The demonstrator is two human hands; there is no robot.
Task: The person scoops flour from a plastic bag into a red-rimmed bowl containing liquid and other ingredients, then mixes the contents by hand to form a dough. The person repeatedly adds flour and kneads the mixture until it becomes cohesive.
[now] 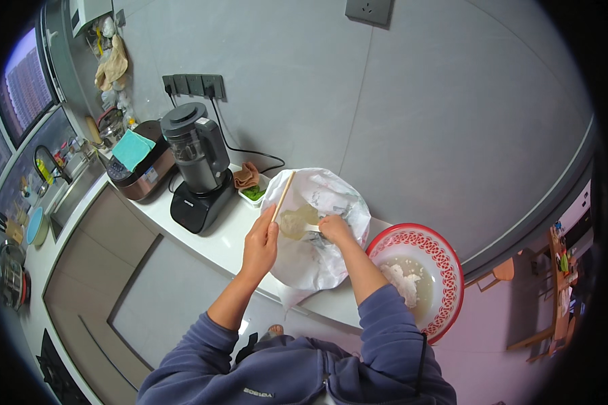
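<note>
A white plastic sack (316,263) stands open-mouthed on the counter. My left hand (261,240) is at its left rim with a pale wooden stick (285,192), likely chopsticks, pointing up from the grip. My right hand (335,229) reaches into the sack's mouth, closed around the white handle of a translucent yellowish scoop (299,223). What lies deeper in the sack is hard to make out. To the right, a red-rimmed enamel basin (442,273) with a red pattern holds a heap of white flour (403,282) in cloudy liquid (425,296).
Left of the sack stand a black blender (195,157) and a rice cooker (144,174) with a turquoise cloth (133,150) on top. A small white container (257,195) holds greens and a brown cloth (247,175). A power cord (248,150) runs along the wall. The basin overlaps the counter's right end.
</note>
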